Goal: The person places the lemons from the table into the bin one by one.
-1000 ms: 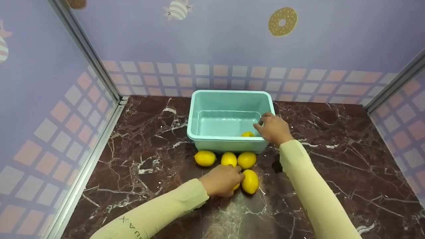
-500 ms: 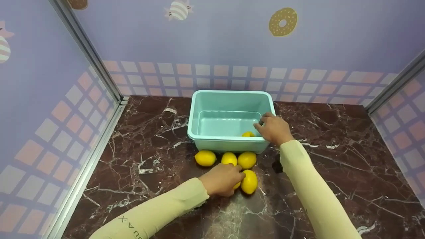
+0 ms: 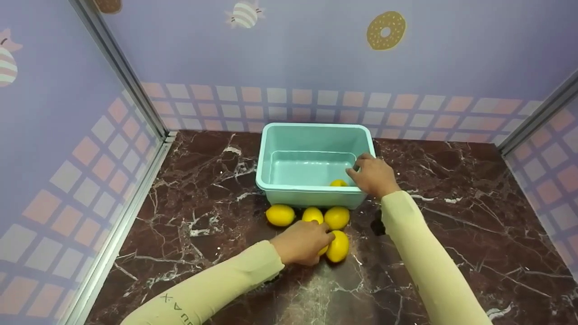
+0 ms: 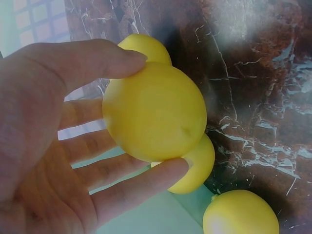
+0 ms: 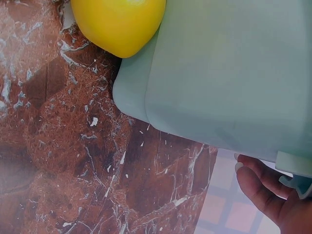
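My left hand [image 3: 301, 243] grips a lemon [image 4: 153, 114] low over the marble-patterned table, its thumb and fingertips around it. Right beside those fingers lies another lemon [image 3: 338, 247]. Behind the hand, a left lemon [image 3: 280, 215], a middle lemon [image 3: 312, 214] and a right lemon [image 3: 337, 218] line the front of a pale green plastic bin [image 3: 316, 188]. Inside the bin a yellow lemon [image 3: 338, 183] shows partly over the front wall. My right hand [image 3: 374, 175] holds the bin's right rim; in the right wrist view some fingers [image 5: 258, 190] sit outside the wall.
The bin stands close to the purple back wall [image 3: 293, 58]. A side panel with a metal rail [image 3: 122, 225] bounds the table [image 3: 203, 253] at the left, another panel [image 3: 555, 122] at the right. A small dark thing [image 3: 378, 227] sits under the right wrist.
The lemon beside my left fingers has shifted slightly left, toward the hand. My left hand has edged slightly away from me. The right hand stays on the bin.
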